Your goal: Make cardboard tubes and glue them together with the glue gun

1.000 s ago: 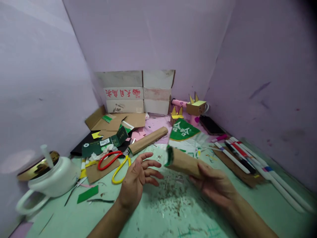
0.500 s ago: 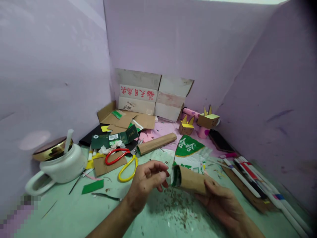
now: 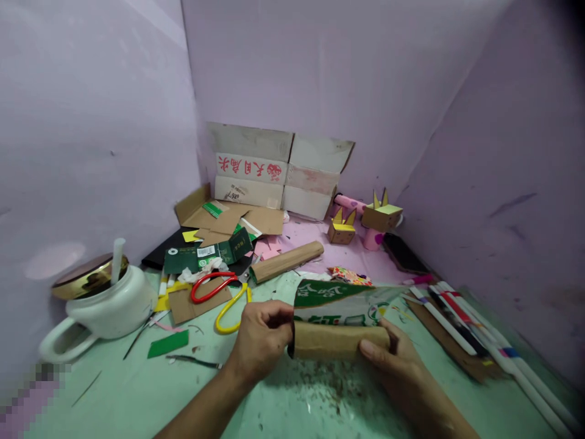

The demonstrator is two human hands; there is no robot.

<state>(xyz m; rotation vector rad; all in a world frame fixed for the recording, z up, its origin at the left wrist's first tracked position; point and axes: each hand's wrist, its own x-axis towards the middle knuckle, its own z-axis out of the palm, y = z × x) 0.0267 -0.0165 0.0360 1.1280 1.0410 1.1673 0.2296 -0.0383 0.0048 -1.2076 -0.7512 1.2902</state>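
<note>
A brown cardboard tube [image 3: 336,341] lies level between my two hands, over the green tabletop. My left hand [image 3: 262,338] is closed at its left end, fingertips at the rim. My right hand [image 3: 393,360] grips the right end, thumb on the front face. Rising from behind the tube is a green and white plastic wrapper [image 3: 338,299] with printed characters; whether it is fixed to the tube or held by fingers I cannot tell. Dark crumbs [image 3: 336,387] are scattered below. Red and yellow handled scissors [image 3: 235,299] lie beyond my left hand.
A second cardboard tube [image 3: 287,262] lies farther back. White mug [image 3: 109,308] at left; markers [image 3: 475,323] and phone [image 3: 404,253] at right. Small cardboard heads with yellow ears [image 3: 342,231] stand behind. Folded carton [image 3: 251,167] leans on the wall; a patterned packet [image 3: 351,275] lies behind the wrapper.
My left hand has closed on the tube's left end. The tube has moved left and turned level. The wrapper now stands up behind it, exposing the patterned packet. The view has shifted slightly.
</note>
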